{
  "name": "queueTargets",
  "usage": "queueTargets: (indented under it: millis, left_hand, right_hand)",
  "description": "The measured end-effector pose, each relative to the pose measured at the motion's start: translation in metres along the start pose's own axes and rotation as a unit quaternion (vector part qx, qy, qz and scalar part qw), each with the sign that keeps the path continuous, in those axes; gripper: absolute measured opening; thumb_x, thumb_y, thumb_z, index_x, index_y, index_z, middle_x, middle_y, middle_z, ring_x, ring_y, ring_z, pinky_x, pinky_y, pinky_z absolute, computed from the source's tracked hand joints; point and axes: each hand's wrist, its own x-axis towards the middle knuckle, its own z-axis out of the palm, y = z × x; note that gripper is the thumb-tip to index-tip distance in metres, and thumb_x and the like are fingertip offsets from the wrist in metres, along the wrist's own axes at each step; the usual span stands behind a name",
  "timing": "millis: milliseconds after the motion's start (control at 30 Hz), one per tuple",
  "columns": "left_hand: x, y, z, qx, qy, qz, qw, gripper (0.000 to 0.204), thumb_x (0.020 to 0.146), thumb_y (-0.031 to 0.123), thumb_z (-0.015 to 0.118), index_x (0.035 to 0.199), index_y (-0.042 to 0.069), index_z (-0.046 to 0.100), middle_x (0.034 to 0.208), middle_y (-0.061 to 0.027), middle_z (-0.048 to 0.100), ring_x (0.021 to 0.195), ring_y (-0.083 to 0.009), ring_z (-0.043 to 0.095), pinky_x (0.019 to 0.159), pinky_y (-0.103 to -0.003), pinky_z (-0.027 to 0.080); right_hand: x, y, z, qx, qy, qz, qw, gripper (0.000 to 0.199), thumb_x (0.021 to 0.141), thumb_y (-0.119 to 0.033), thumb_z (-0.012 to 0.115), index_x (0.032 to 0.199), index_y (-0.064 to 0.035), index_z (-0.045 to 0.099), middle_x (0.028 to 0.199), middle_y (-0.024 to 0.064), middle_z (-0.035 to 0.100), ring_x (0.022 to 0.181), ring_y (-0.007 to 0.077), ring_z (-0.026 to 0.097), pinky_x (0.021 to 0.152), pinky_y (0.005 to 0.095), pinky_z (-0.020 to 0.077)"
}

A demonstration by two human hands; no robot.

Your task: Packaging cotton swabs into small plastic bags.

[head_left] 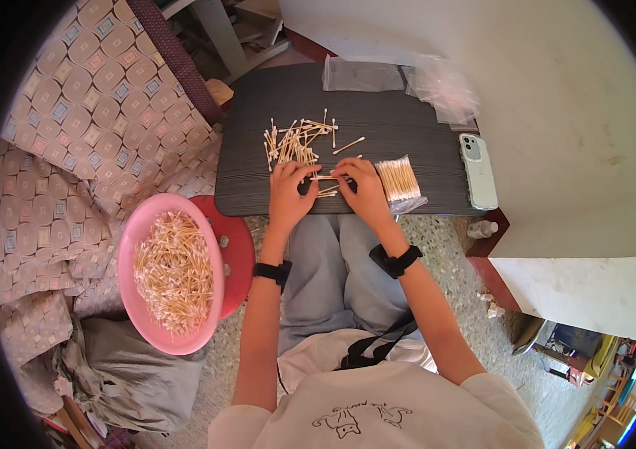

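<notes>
Currently, the left hand (293, 193) and right hand (363, 187) pinch cotton swabs (324, 178) between them over the bench (389, 120), left of a filled bag (401, 181)

Left grip (288, 194) near right grip (367, 190)

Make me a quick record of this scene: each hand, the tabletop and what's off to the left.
Left hand: bare left hand, fingertips at thin wooden cotton swabs; grip unclear
Right hand: bare right hand, fingertips at the same swabs; grip unclear
Surface: dark, grained tabletop
Beyond hands: loose pile of white-tipped swabs
Right of hands: clear plastic bag of aligned swabs; pale green phone
Far edge: clear flat plastic bags
Left of table: pink plastic basin containing many swabs; red stool
</notes>
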Motion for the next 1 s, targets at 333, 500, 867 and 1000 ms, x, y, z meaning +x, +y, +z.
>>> queueTargets:
  millis: [333,500,867,1000]
  left_hand:
    - [-0.0016,-0.0036,0.0029,-0.012,0.077,-0.014,0.997,0.024,0.078,0.006,0.069,0.101,0.007,0.071,0.092,-0.0076,0.057,0.093,-0.0277,0.051,0.085,-0.038,0.044]
    - [-0.0010,-0.0063,0.0038,-0.011,0.083,-0.011,0.996,0.019,0.083,0.008,0.067,0.101,0.008,0.071,0.093,-0.0079,0.058,0.093,-0.0281,0.050,0.084,-0.039,0.044]
    - [-0.0004,-0.0084,0.0035,-0.022,0.078,-0.009,0.997,0.016,0.083,0.004,0.064,0.097,0.010,0.071,0.091,-0.0070,0.059,0.094,-0.0284,0.051,0.084,-0.039,0.044]
    - [0.0014,-0.0066,0.0041,-0.038,0.077,-0.015,0.996,0.016,0.082,0.003,0.064,0.095,0.010,0.071,0.090,-0.0066,0.059,0.094,-0.0282,0.051,0.084,-0.039,0.044]
  right_hand:
    - [-0.0036,-0.0034,0.0070,-0.086,0.080,-0.014,0.993,0.012,0.075,0.006,0.062,0.083,-0.0024,0.063,0.094,0.0100,0.060,0.088,0.0308,0.055,0.077,0.0403,0.0465]
    - [-0.0013,-0.0011,0.0053,-0.077,0.067,-0.009,0.995,0.012,0.075,0.006,0.061,0.084,-0.0025,0.062,0.092,0.0103,0.058,0.088,0.0313,0.053,0.077,0.0409,0.0455]
    - [-0.0023,0.0016,0.0048,-0.093,0.035,-0.019,0.995,0.013,0.075,0.006,0.060,0.086,-0.0028,0.061,0.095,0.0120,0.055,0.087,0.0316,0.051,0.078,0.0413,0.0447]
    - [-0.0027,-0.0001,0.0040,-0.101,0.040,-0.025,0.994,0.013,0.075,0.006,0.060,0.084,-0.0025,0.061,0.095,0.0118,0.055,0.088,0.0314,0.052,0.078,0.0409,0.0450]
